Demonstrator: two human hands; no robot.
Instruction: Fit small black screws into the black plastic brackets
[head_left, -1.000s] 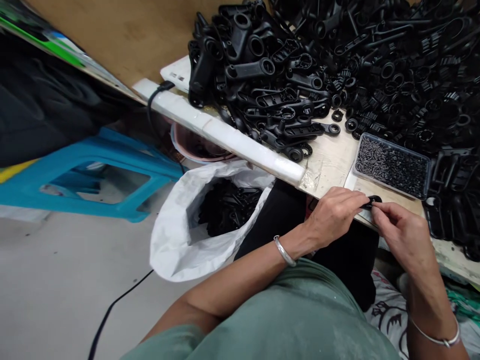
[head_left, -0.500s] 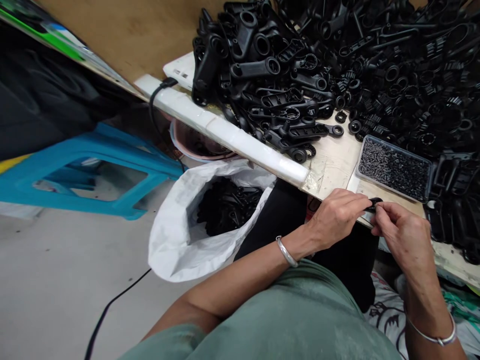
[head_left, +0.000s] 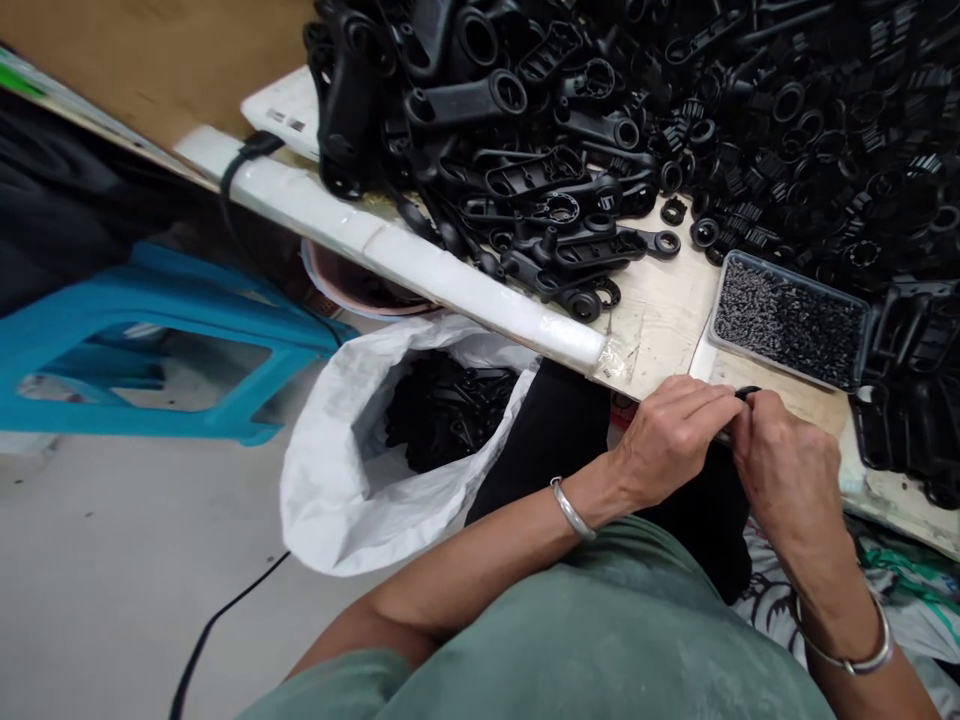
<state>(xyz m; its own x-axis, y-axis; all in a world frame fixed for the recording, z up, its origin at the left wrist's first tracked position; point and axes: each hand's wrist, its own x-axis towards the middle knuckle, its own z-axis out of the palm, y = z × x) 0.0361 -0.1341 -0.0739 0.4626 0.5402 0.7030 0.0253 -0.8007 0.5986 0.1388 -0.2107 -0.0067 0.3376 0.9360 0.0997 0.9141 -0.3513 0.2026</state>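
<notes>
At the table's front edge, my left hand [head_left: 679, 425] and my right hand [head_left: 784, 455] meet with fingers closed around one small black plastic part [head_left: 746, 392]. Mostly my fingers cover it, so its full shape is hidden. Just beyond my hands sits a clear plastic box [head_left: 787, 372] holding many tiny dark pieces. Black plastic handle-like parts with ring ends [head_left: 469, 105] are heaped at the back left of the table. Small black rings [head_left: 705, 232] lie in a pile behind the box. More long black parts [head_left: 911, 375] stand right of it.
An open white sack [head_left: 322, 500] with black parts inside stands on the floor left of my legs. Beyond it are a blue plastic stool [head_left: 217, 300] and a round tub [head_left: 352, 290] under the table. A white padded strip [head_left: 420, 260] lines the table edge; a black cable [head_left: 232, 200] hangs over it.
My right hand has turned over and drawn closer to my left, covering more of the black part. The view has shifted slightly; the heaps and box look unmoved.
</notes>
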